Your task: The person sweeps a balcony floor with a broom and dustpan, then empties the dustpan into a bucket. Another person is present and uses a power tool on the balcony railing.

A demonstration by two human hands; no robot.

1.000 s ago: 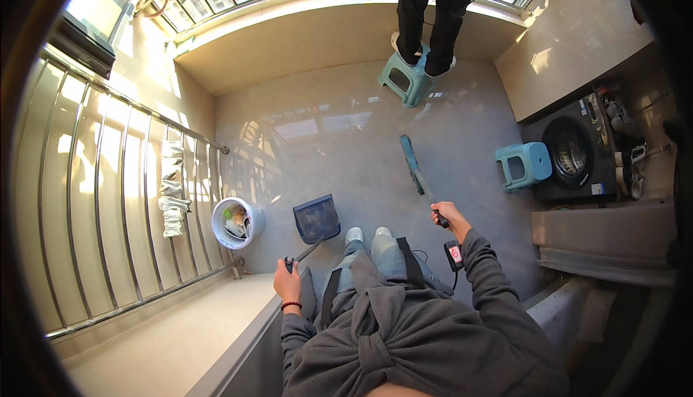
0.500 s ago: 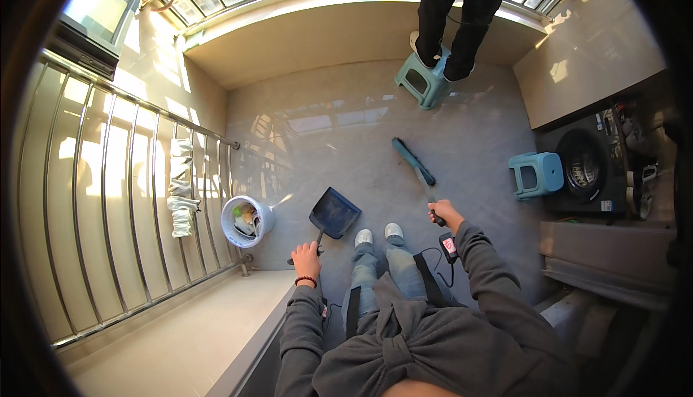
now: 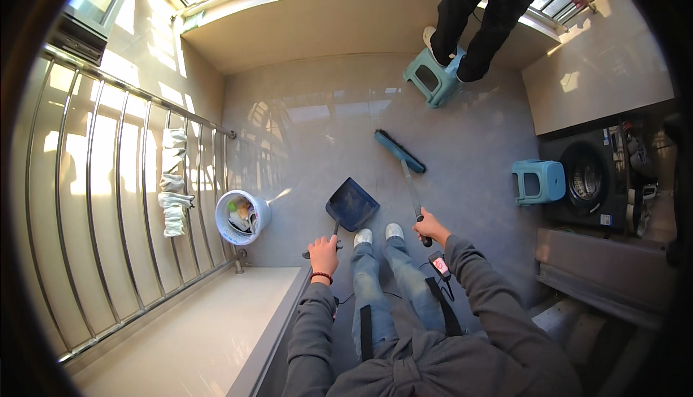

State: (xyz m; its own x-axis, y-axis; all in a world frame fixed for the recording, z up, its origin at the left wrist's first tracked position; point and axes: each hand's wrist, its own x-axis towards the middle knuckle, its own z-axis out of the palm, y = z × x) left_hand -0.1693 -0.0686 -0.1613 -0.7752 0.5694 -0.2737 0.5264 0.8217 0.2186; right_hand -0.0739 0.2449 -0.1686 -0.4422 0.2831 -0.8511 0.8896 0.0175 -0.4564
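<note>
A dark blue dustpan (image 3: 352,204) lies out ahead of the person's feet on the grey floor (image 3: 303,159), its wide mouth facing away from the body; whether its lip touches the floor is hard to tell. The left hand (image 3: 324,254), with a dark red bead bracelet (image 3: 322,278) at the wrist, is closed around the dustpan's dark handle, on the near side of the pan. To the right of the dustpan, the right hand (image 3: 431,227) grips the black end of a broom's handle. The blue head of that broom (image 3: 400,151), edged with dark bristles, sits beyond the dustpan and a little to its right, apart from it. The white shoes (image 3: 363,237) are just on the near side of the dustpan, the left one very close to the pan. Left of the dustpan stands a pale round bin (image 3: 243,216) with rubbish inside, and farther left runs a metal railing (image 3: 151,308) with pale cloth (image 3: 173,184) hung on it. Well beyond the dustpan, to the right, another person in dark trousers (image 3: 498,0) stands on a blue stool (image 3: 433,76). A second blue stool (image 3: 540,182) stands well to the dustpan's right, in front of a dark washing machine (image 3: 583,173).
</note>
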